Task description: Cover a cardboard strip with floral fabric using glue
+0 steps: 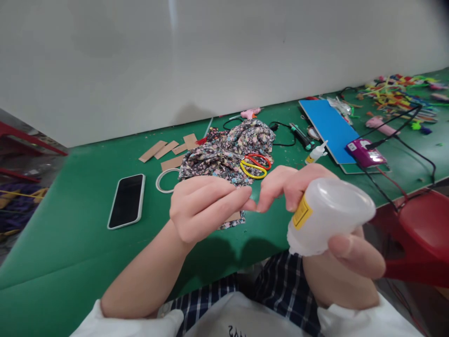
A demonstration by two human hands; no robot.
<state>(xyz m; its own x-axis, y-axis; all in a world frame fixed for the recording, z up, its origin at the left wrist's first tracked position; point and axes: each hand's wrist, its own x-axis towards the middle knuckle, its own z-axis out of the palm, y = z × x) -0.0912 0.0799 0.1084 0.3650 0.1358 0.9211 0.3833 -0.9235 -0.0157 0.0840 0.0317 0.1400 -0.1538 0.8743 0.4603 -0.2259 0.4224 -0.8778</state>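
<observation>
My right hand (354,252) grips a translucent white plastic bottle (333,215) with a yellow label, tilted so that its rounded base faces up. The bottle's lower end hides its opening. To its left, my left hand (210,206) is closed, fingertips pressed together and nearly meeting the right hand's fingers; whatever they pinch is hidden. Just below those fingertips show a bit of brown cardboard (234,217) and a strip of floral fabric (231,225). Behind the hands lies crumpled floral cloth (213,157), with red-and-yellow-handled scissors (253,174) on it.
A phone (126,201) and a tape roll (162,182) lie left on the green table (87,187), near cardboard strips (166,150). Rightward are a small glue bottle (316,152), a cutter (302,136), a blue board (329,126), a purple device (365,152) with cables and a red stool (426,220).
</observation>
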